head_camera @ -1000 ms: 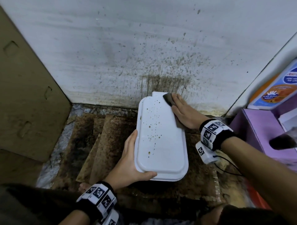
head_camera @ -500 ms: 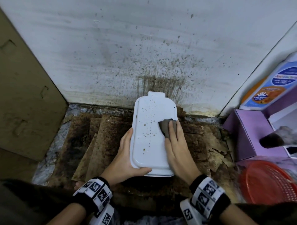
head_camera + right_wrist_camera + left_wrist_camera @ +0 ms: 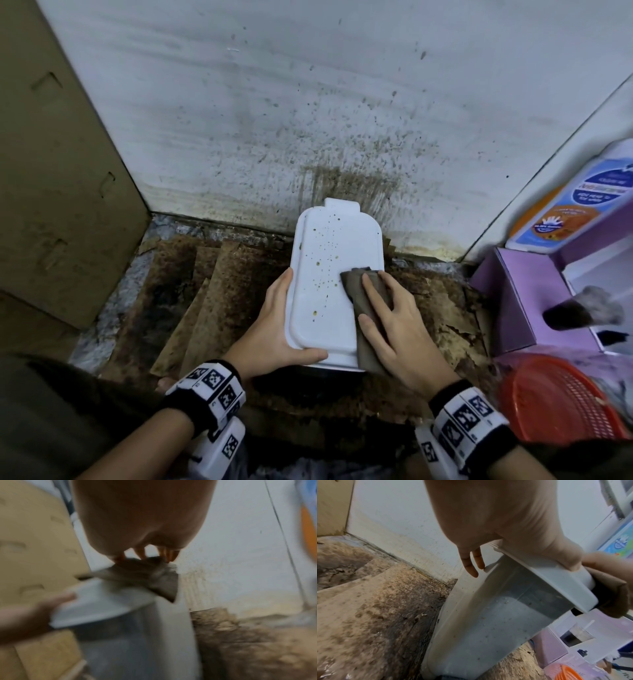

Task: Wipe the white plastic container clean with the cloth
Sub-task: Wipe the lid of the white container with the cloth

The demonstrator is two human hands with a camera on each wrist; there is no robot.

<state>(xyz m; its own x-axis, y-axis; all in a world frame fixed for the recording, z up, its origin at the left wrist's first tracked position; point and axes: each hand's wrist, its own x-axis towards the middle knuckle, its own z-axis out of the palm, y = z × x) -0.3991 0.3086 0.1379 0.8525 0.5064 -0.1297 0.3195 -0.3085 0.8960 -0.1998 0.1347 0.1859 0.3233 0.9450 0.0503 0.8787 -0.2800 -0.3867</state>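
White plastic container, brown-speckled lid, upright

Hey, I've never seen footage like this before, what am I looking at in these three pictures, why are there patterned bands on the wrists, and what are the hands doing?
There is no machine here: a person works with bare hands and wears three cameras. The big picture comes from a camera on the head, looking down. The other two come from cameras strapped to each wrist, looking along the hand; the black-and-white patterned bands sit at those wrists, though the pictures do not show what the patterns are for.

The left hand steadies a white plastic container by the edge of its lid, thumb over the near corner. The lid is speckled with brown spots. The right hand presses a brown cloth flat on the lid's right side, with straight fingers.

The container stands on stained cardboard by a spattered wall. To the right are a purple box and a red basket.
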